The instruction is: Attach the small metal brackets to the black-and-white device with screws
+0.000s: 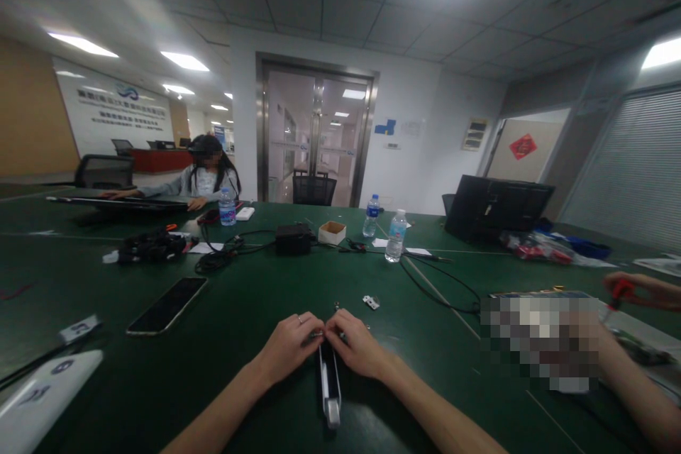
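Observation:
Both my hands meet at the far end of a long narrow black and silver device (330, 386) lying on the green table (255, 298). My left hand (291, 344), with a ring on one finger, is closed with its fingertips pinched at the device's top end. My right hand (355, 344) is closed the same way, pinching something small I cannot make out against that end. A small white part (371, 302) and a tiny metal piece (336, 306) lie just beyond my fingers.
A black phone (167, 305) lies to the left, white numbered tags (42, 386) nearer. Cables (218, 255), a black box (294, 237), a cardboard box (332, 232) and water bottles (396, 235) sit mid-table. One person sits far left (205, 174); another person's hand (646, 291) holds a red tool at right.

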`<state>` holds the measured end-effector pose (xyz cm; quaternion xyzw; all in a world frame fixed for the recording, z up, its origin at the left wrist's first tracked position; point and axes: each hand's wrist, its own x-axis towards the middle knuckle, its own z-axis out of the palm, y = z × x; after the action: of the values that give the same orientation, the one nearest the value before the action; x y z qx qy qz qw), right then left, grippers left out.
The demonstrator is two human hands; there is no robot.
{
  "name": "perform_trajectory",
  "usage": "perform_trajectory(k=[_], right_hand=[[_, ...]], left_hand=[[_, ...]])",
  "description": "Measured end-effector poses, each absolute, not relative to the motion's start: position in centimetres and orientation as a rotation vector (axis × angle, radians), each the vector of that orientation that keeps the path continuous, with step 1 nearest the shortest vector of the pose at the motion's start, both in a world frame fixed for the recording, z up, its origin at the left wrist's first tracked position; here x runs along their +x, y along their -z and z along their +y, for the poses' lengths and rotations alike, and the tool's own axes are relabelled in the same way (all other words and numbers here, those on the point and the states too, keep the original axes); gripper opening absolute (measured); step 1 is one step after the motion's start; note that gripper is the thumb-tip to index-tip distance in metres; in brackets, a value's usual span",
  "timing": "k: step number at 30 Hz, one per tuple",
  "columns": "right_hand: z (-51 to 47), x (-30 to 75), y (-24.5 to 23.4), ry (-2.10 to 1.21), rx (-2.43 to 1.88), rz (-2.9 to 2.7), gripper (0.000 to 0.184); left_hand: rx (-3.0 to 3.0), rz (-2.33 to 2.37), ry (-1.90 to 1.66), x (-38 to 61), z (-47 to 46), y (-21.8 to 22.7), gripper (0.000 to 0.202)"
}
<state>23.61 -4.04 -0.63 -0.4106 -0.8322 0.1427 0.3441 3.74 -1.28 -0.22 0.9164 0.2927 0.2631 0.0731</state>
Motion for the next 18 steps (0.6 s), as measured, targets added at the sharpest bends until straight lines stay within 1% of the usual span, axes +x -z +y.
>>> perform_trajectory(k=[9, 13, 18], right_hand=[[-3.5, 23.7, 1.6, -0.444, -1.051, -2.044, 0.013], [-3.5, 23.6, 1.8, -0.452, -1.032, -2.037, 0.014], [-3.6, 23.7, 1.5, -0.454, -1.01, -2.041, 0.013]], left_hand=[[2.743, 0.774, -0.918, 3.6, -1.0, 0.6, 0.006], [2.773, 0.713, -0.985, 3.7, -1.0, 0.7, 0.006], [2.76, 0.726, -0.97, 3.7, -1.1, 0.5, 0.008]])
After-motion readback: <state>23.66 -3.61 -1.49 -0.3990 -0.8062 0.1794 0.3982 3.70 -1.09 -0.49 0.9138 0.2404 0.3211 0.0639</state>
